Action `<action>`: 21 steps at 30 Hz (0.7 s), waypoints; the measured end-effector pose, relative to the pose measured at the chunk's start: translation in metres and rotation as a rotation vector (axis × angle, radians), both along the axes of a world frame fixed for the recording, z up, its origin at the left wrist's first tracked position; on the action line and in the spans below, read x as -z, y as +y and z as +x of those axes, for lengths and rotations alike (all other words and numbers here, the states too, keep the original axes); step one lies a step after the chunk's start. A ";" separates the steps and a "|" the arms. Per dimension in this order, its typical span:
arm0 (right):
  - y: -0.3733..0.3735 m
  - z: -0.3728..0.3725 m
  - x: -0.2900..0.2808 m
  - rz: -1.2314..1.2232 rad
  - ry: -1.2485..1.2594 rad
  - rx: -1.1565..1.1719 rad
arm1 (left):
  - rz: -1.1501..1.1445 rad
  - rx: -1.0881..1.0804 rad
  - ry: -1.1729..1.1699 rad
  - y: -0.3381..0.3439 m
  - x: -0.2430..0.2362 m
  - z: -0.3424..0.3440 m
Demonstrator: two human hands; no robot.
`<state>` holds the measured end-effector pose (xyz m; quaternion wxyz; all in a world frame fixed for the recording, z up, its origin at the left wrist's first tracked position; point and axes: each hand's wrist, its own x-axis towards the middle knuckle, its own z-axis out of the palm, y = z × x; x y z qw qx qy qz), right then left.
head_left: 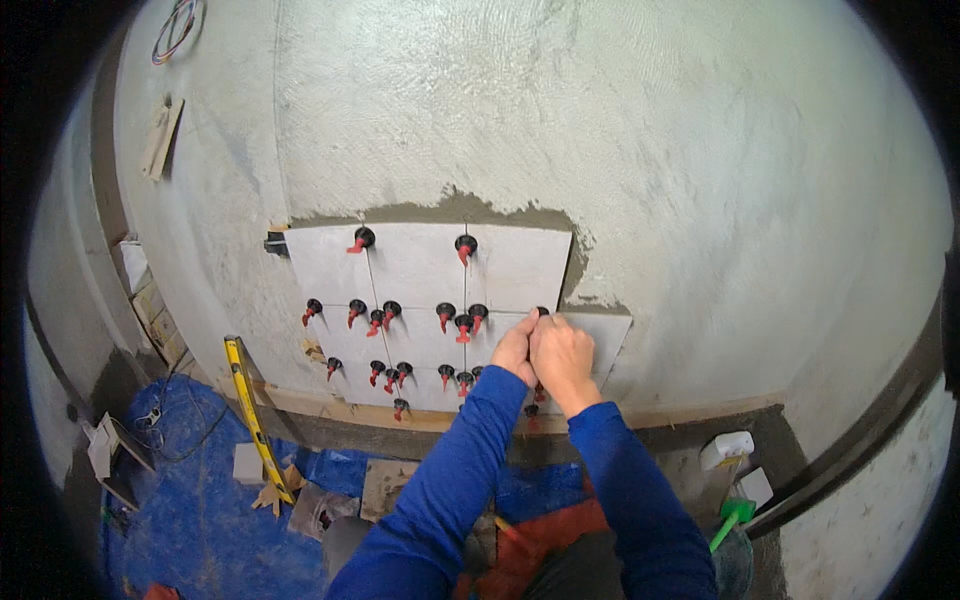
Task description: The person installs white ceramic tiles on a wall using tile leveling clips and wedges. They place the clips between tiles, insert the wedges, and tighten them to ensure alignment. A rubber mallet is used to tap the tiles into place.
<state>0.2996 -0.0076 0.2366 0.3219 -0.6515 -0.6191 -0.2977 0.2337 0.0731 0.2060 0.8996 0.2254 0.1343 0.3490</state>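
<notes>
White wall tiles (515, 265) are set in rows on grey mortar, with several black-and-red tile levelers (465, 246) standing out from their joints. At the right part of the grid, both my hands meet around one tile leveler (543, 311), of which only the black cap shows. My right hand (564, 360) is curled closed on it. Pressed close beside it, my left hand (513, 348) has its fingers bent in at the same leveler. The fingertips of both hands are largely hidden. Below my hands another leveler (531, 410) sticks out.
A yellow spirit level (255, 415) leans at the lower left, its foot on a blue tarp (200, 500). Loose wires (175, 30) hang from the wall at top left. A white container (727, 450) and a green-handled tool (738, 510) are at the lower right.
</notes>
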 end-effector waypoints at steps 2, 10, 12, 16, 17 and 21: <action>-0.007 -0.003 -0.005 -0.049 -0.044 0.038 | 0.009 -0.024 0.092 -0.008 0.000 -0.008; -0.165 0.050 0.057 0.225 0.611 -0.006 | 0.428 -0.166 0.788 -0.069 0.116 -0.197; -0.241 0.095 0.093 0.304 0.633 0.268 | 0.187 -0.247 1.007 -0.079 0.148 -0.257; -0.402 0.185 0.164 0.151 0.547 0.825 | -0.067 -0.804 0.863 -0.050 0.178 -0.326; -0.438 0.199 0.184 0.024 0.641 1.011 | 0.013 -0.712 0.821 -0.046 0.182 -0.334; -0.530 0.244 0.278 -0.617 0.862 1.092 | 0.139 -0.507 0.883 -0.051 0.190 -0.342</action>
